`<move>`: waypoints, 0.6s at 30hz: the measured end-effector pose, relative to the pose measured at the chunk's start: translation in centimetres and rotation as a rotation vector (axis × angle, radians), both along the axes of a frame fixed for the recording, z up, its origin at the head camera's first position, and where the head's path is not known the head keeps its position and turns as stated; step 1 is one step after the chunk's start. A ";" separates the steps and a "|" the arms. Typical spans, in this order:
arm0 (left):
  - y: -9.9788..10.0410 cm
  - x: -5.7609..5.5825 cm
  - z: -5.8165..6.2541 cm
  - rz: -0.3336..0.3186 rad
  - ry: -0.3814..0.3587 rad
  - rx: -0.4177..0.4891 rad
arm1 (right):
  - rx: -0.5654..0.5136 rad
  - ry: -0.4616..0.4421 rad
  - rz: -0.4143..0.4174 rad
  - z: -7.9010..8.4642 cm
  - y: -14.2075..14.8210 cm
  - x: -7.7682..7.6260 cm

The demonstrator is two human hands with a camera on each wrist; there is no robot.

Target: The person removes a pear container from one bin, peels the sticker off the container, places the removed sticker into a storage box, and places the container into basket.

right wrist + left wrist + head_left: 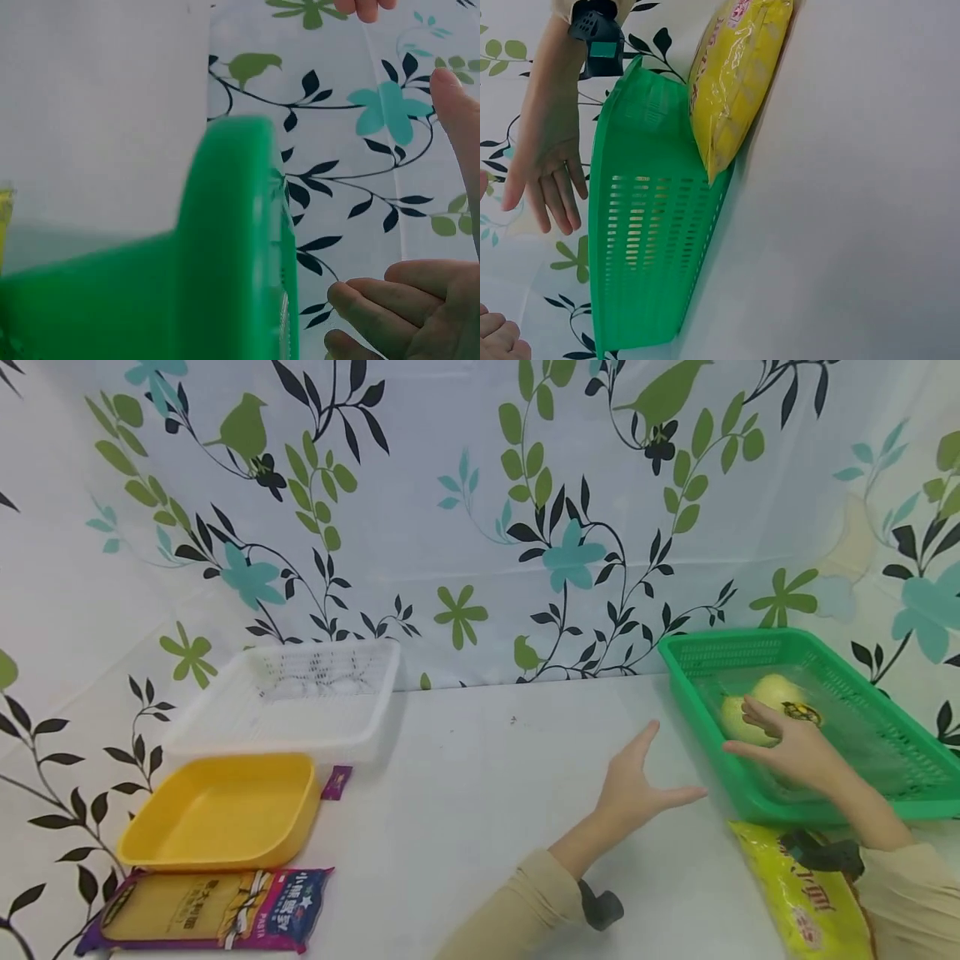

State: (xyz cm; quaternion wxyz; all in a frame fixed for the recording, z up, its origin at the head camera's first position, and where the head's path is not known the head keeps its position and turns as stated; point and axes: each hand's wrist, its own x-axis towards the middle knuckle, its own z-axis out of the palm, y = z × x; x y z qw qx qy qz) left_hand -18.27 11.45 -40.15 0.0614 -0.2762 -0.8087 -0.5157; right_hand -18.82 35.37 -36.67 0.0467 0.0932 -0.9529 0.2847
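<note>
My right hand (798, 756) hovers over the near left part of a green basket (716, 760), thumb and fingers spread apart and holding nothing. Just beyond its fingertips, two round yellow-green fruits (776, 689) lie in the basket, one with a dark label and clear wrap around them. To the basket's left, my left hand (628, 789) is held above the white table, its thumb and fingers wide apart with nothing between them. The right wrist view has the right hand (412, 307) beside the basket's rim (232, 165), fingers extended.
A yellow bag (802, 893) lies in front of the green basket, under the right forearm. At the left stand a white basket (375, 710) and a yellow tray (300, 810), with a small purple packet (337, 782) beside them. A pasta pack (210, 910) lies in front. Patterned cloth (450, 527) hangs behind.
</note>
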 end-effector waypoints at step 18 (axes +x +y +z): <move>7.6 -0.1 -1.9 0.014 0.035 -0.315 | -0.120 -0.063 -0.090 0.0 2.8 -0.6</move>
